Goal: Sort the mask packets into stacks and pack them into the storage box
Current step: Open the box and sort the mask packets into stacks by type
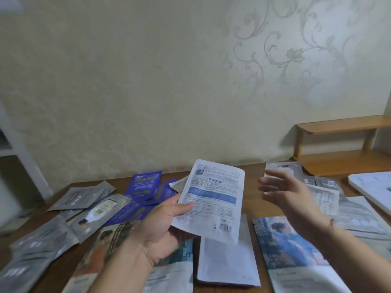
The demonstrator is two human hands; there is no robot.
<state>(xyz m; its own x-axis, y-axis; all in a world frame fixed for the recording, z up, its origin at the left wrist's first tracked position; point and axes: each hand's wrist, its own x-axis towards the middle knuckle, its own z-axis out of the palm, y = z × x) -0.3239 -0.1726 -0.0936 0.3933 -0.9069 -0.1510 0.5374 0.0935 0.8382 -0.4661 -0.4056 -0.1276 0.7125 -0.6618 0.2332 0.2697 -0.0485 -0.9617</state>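
Note:
My left hand (160,225) grips a white mask packet (213,199) with blue print, back side up, lifted above the table. My right hand (285,191) hovers to its right with fingers spread, holding nothing. Below lie a plain white packet (226,263), a packet with a blue picture (294,250) and a packet with an orange picture (99,248). Purple packets (146,185) lie behind my left hand, silver packets (42,240) at the left, and grey-white packets (330,197) at the right.
A brown wooden table (251,180) carries everything. A white flat lid or board (374,187) sits at the right edge. A low wooden shelf (338,144) stands at the back right against the patterned wall. A white cabinet (12,157) is at the left.

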